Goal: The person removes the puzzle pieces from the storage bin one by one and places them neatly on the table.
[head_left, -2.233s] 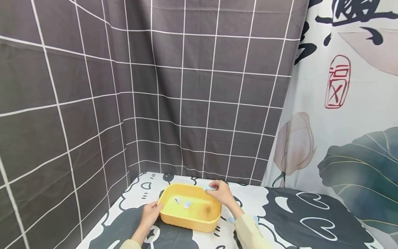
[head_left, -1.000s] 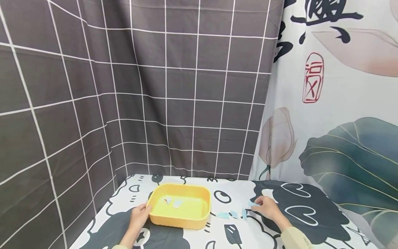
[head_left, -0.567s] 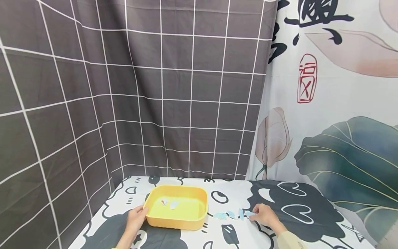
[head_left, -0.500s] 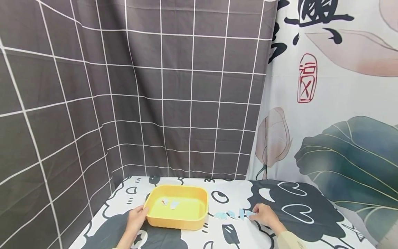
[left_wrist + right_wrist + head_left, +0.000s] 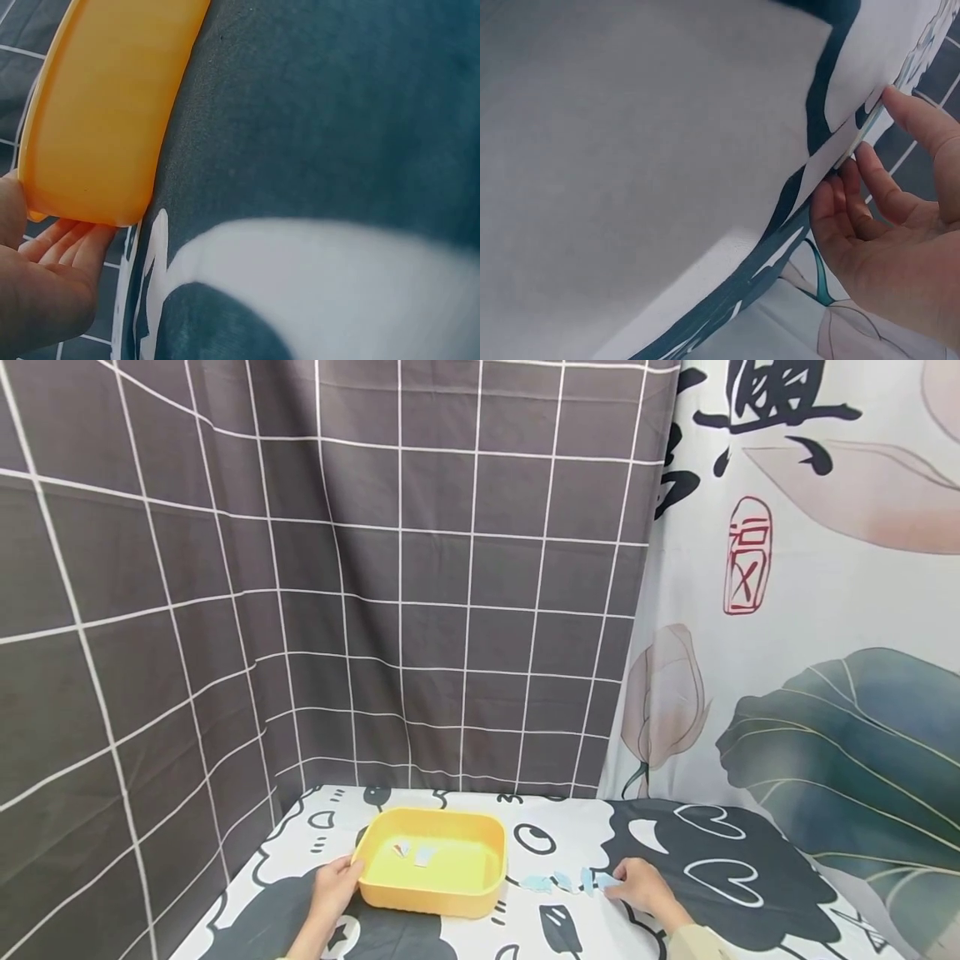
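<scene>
My left hand (image 5: 333, 889) grips the left end of a yellow plastic basin (image 5: 431, 903). In the left wrist view the thumb lies at the basin's rim, with the fingers (image 5: 64, 244) beneath. Two small flat printed pieces, one white and pale blue (image 5: 423, 857) and one with some red (image 5: 401, 847), lie inside the basin. My right hand (image 5: 642, 887) pinches a flat light blue piece (image 5: 606, 881) on the cloth, right of the basin. That piece stands at the right end of a row of similar light blue pieces (image 5: 537, 883). In the right wrist view, thumb and fingers (image 5: 915, 112) meet at a thin edge.
A black and white cartoon-print cloth (image 5: 540, 856) covers the table. A dark grid curtain (image 5: 442, 635) hangs behind and to the left. On the right hangs a pale curtain (image 5: 825, 610) with leaf and flower prints.
My right hand has carried a light blue piece from above the basin's right rim down to the cloth at the row's right end. The left hand stays on the basin; the head view has shifted.
</scene>
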